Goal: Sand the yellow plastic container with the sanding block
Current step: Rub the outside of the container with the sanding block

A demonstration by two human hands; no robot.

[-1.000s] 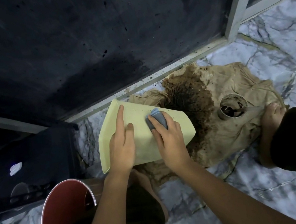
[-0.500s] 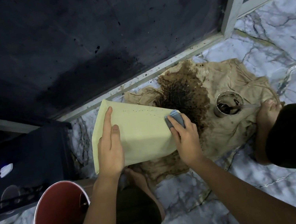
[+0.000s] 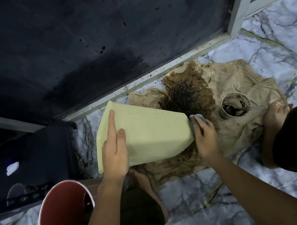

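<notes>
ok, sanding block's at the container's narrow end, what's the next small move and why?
Probably draw the right hand and its sanding block back across the yellow container toward the left hand. The block sits at the right edge, almost off the face, and the left hand lies flat, bracing it.

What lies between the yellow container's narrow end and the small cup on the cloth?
In the head view, the right hand with the grey sanding block, then dark-stained cloth, between yellow container and cup.
</notes>
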